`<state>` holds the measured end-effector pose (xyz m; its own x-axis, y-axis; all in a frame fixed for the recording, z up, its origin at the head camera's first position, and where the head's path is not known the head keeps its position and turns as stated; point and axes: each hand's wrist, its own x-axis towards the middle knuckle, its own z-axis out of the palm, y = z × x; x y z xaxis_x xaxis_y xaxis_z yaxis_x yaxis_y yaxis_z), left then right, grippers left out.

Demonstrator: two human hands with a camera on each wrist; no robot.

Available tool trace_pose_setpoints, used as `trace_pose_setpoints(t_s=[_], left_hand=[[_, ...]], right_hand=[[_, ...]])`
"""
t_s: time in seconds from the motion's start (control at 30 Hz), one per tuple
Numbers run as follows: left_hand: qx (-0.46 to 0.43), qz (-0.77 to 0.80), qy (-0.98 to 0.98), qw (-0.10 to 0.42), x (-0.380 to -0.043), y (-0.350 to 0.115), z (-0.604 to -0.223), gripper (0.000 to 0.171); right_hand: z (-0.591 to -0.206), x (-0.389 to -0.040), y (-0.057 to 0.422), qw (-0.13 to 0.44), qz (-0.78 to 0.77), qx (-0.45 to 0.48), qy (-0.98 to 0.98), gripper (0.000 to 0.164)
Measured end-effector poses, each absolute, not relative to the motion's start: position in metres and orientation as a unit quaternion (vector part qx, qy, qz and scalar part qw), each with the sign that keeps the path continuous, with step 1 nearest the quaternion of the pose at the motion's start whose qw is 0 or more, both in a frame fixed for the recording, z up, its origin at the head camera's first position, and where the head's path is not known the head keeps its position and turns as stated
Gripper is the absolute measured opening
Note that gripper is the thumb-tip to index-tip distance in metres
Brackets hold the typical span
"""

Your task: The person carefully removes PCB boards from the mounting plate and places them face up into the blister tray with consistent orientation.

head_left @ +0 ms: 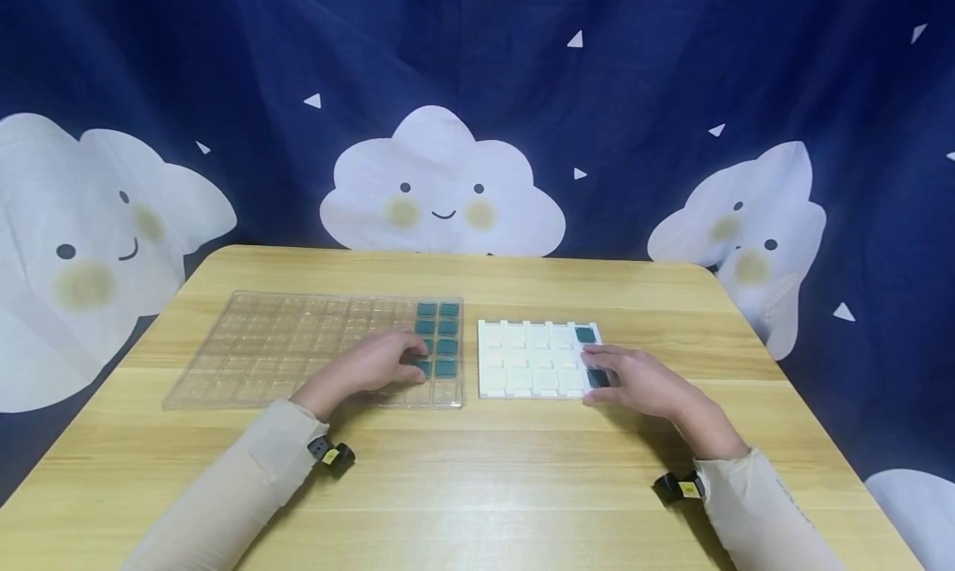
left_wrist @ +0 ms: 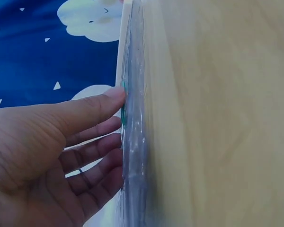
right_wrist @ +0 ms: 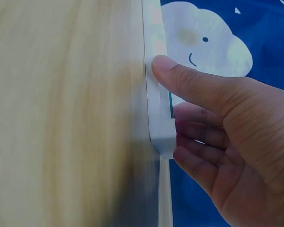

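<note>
A clear compartment tray (head_left: 298,296) lies left of a white compartment tray (head_left: 492,396). Dark green tiles (head_left: 447,347) sit in the clear tray's two rightmost columns. My left hand (head_left: 376,362) is over these columns, thumb and index finger at opposite ends of one green tile (left_wrist: 123,106), pinching it at tray level. With fingers spread and slightly bent, my right hand (head_left: 637,378) rests on the white tray's right end. Its thumb (right_wrist: 166,65) touches the near side; a dark tile (head_left: 598,378) shows between thumb and fingers. Another tile (head_left: 585,336) sits in the top right compartment.
Both trays lie on a light wooden table (head_left: 462,488), with a narrow gap between them. A dark blue curtain (head_left: 597,90) with white clouds hangs behind the far edge. Small black devices (head_left: 339,459) are strapped to both wrists.
</note>
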<state>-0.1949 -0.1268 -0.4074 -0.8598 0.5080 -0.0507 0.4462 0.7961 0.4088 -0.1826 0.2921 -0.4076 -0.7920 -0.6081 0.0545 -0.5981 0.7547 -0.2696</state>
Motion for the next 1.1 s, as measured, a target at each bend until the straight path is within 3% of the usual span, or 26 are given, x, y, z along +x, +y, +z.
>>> trace_pose_setpoints(t_s=[0.53, 1.1], left_hand=[[0.239, 0.19, 0.948, 0.093, -0.192, -0.119, -0.395, 0.044], [0.303, 0.168, 0.934, 0.083, -0.2, -0.058, -0.377, 0.042]], right_hand=[[-0.407, -0.181, 0.292, 0.025, -0.141, -0.316, 0.938, 0.069], [-0.405, -0.181, 0.293, 0.035, -0.14, -0.309, 0.94, 0.07]])
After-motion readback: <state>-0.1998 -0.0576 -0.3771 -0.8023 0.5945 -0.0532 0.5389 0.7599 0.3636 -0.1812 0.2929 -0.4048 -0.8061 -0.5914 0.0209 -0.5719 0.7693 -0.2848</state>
